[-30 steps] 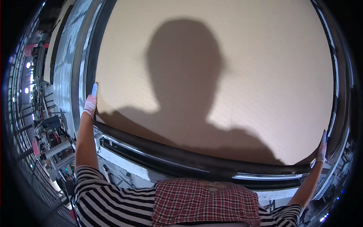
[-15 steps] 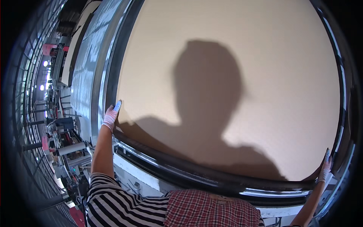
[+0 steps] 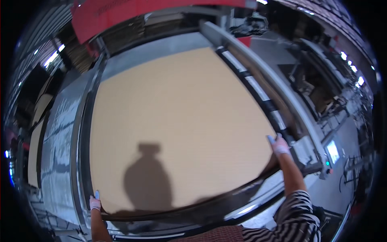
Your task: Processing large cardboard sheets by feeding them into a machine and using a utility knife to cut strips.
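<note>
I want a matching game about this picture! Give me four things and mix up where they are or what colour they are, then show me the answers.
Things:
1. Left hand
2. Right hand
3. Big flat sheet
4. Long panel at the far end

Places and colours:
A. Bright red
B. At the right edge of the sheet
C. Plain tan
D. By the sheet's near left corner

Right pairs: 1-D, 2-B, 3-C, 4-A
</note>
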`<state>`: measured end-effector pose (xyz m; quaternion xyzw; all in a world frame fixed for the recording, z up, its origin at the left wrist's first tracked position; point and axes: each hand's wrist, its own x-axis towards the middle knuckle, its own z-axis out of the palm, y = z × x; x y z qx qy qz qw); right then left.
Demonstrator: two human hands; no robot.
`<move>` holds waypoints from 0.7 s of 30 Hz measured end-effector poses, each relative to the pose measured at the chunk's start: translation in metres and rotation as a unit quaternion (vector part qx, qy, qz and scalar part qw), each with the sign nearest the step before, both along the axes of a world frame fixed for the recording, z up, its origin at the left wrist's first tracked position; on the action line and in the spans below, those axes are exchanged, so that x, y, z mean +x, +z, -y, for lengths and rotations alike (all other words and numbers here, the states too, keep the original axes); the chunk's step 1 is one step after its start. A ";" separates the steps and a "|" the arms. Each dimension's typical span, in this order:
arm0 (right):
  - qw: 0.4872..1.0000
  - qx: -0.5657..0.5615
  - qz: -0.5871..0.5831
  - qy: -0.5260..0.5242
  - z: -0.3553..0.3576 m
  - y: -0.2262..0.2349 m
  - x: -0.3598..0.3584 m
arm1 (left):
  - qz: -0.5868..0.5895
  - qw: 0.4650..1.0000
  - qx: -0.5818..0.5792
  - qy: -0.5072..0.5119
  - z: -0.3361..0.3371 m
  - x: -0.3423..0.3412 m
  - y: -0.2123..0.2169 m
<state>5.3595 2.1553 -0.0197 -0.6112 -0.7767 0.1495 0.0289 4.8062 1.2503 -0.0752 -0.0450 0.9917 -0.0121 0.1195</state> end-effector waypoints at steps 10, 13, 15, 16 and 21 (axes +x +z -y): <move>0.979 0.162 -0.001 0.126 -0.036 0.056 0.108 | -0.035 0.960 0.085 -0.266 -0.219 0.140 0.098; 0.986 0.082 0.059 0.132 -0.065 0.029 0.147 | 0.003 0.899 0.186 -0.397 -0.382 0.254 0.131; 0.986 0.078 0.033 0.143 -0.058 0.040 0.148 | 0.045 0.862 0.215 -0.457 -0.461 0.336 0.159; 0.987 0.062 0.019 0.148 -0.055 0.046 0.154 | 0.059 0.845 0.225 -0.481 -0.498 0.373 0.167; 0.979 -0.025 -0.100 0.178 -0.051 0.057 0.205 | 0.105 0.773 0.210 -0.589 -0.657 0.511 0.179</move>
